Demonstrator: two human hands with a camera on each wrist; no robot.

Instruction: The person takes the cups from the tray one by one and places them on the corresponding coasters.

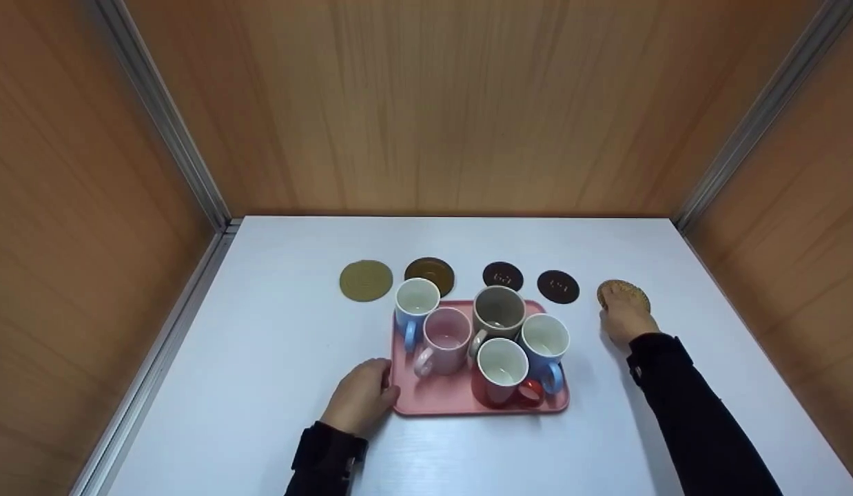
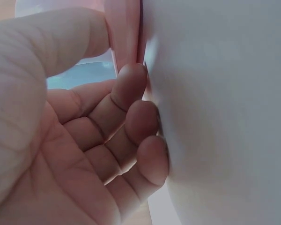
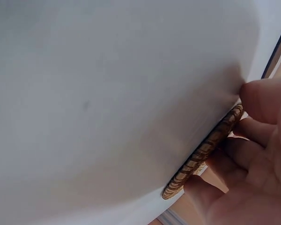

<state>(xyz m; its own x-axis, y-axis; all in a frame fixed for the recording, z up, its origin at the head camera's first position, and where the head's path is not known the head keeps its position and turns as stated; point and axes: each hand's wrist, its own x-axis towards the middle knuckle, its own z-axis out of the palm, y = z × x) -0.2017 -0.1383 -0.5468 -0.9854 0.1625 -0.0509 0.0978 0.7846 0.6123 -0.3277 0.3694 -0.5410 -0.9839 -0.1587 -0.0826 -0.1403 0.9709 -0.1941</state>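
A pink tray (image 1: 433, 399) on the white table carries several mugs. My left hand (image 1: 361, 398) grips its left edge; in the left wrist view the thumb lies on the rim (image 2: 124, 33) and the other fingers curl below it. On the tray stand a pink mug (image 1: 446, 344), a red mug (image 1: 492, 389), a grey mug (image 1: 499, 310) and two light blue mugs, one at the back left (image 1: 414, 317) and one at the right (image 1: 542, 358). Over at the right, my right hand (image 1: 626, 318) pinches a round woven coaster (image 3: 203, 152), thumb at its edge, fingers bent over it.
Behind the tray lie an olive coaster (image 1: 366, 280), a brown coaster (image 1: 433, 272) and two dark coasters, one nearer the middle (image 1: 502, 274) and one further right (image 1: 558, 286). Wooden panels (image 1: 426, 110) rise behind the table and along both sides.
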